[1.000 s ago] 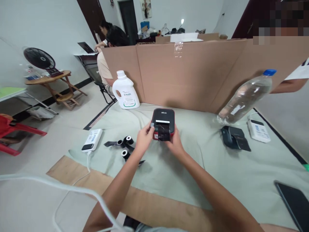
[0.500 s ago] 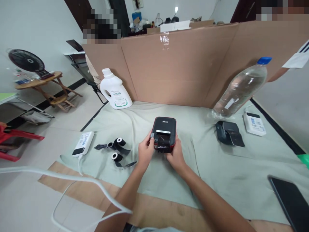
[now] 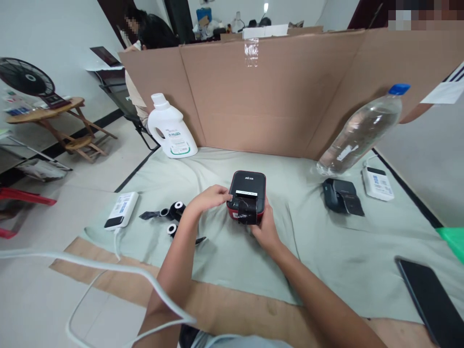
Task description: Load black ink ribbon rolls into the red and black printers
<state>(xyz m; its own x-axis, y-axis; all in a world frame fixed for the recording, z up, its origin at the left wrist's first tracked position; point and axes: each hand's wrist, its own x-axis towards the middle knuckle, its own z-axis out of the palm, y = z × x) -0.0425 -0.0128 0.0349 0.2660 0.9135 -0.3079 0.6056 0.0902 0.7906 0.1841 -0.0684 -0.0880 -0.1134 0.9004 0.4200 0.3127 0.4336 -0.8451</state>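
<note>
A small black and red label printer [image 3: 247, 193] sits on the pale green cloth [image 3: 326, 251] in the middle of the table. Black ribbon hangs out of its front slot. My right hand [image 3: 266, 227] grips the printer's near right corner. My left hand [image 3: 210, 197] reaches in from the left, its fingertips pinched at the printer's left edge by the slot. Two black ribbon rolls [image 3: 175, 215] with loose tails lie just left of my left forearm.
A white power bank [image 3: 122, 209] with a white cable lies at the left. A white detergent bottle [image 3: 170, 128], a clear water bottle [image 3: 358, 131], a second black printer [image 3: 340, 195], a white device [image 3: 376, 182] and a dark tablet [image 3: 431, 297] surround the middle. A cardboard wall [image 3: 275, 92] closes the back.
My left hand has risen from the printer's left side, and its fingers now sit at the top left edge by the slot. The right hand keeps its hold.
</note>
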